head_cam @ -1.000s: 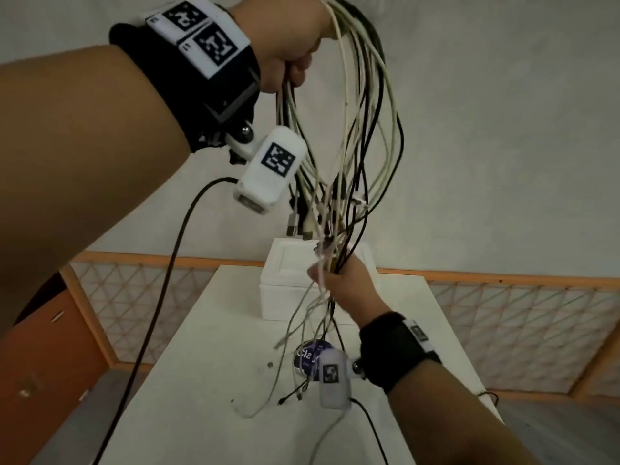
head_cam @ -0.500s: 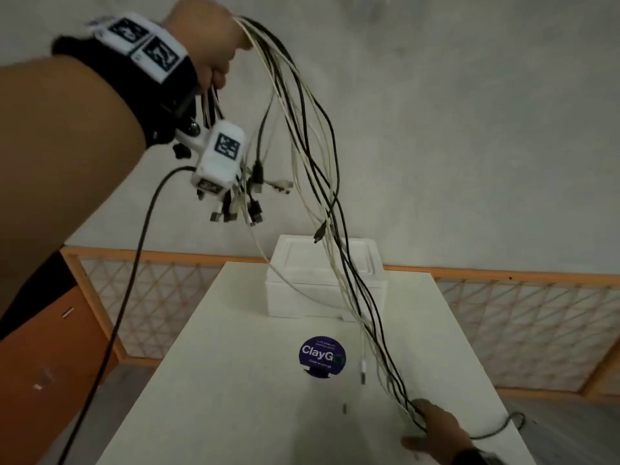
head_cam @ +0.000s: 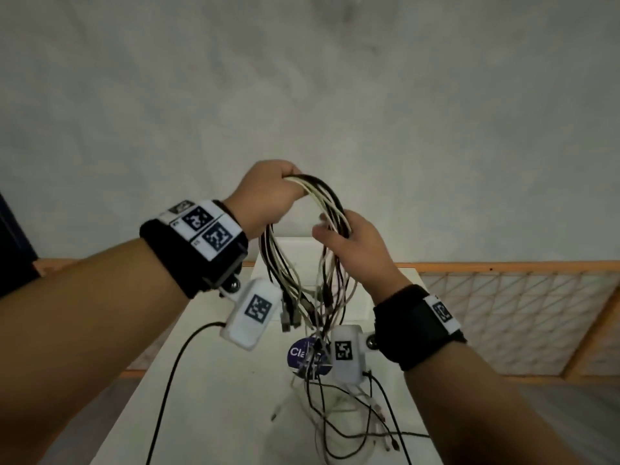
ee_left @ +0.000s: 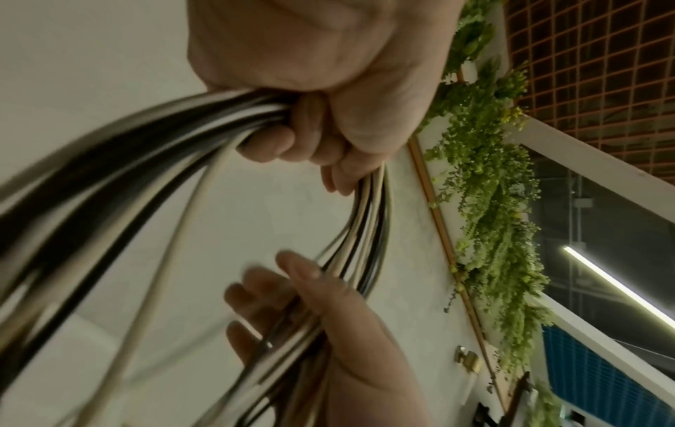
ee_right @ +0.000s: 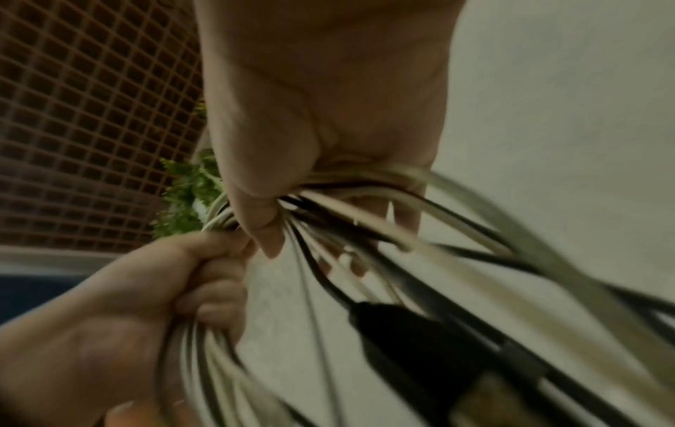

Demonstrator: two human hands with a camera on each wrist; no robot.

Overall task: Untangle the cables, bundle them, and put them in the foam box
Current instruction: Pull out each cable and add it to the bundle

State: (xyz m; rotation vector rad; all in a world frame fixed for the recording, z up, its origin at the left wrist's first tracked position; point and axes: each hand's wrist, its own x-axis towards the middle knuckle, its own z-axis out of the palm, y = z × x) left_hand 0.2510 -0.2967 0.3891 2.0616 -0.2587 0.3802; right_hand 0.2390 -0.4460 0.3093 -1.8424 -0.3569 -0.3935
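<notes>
The left hand [head_cam: 268, 193] grips the arch of cables [head_cam: 327, 199], the right hand [head_cam: 355, 246] just beside and below cups their hanging strands, with the foam box [head_cam: 298, 250] beyond both.

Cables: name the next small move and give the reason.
Probably the right hand should draw the trailing ends up into the loop. The left hand grips the cables at the top, yet loose ends lie on the table, short of the foam box.
</notes>
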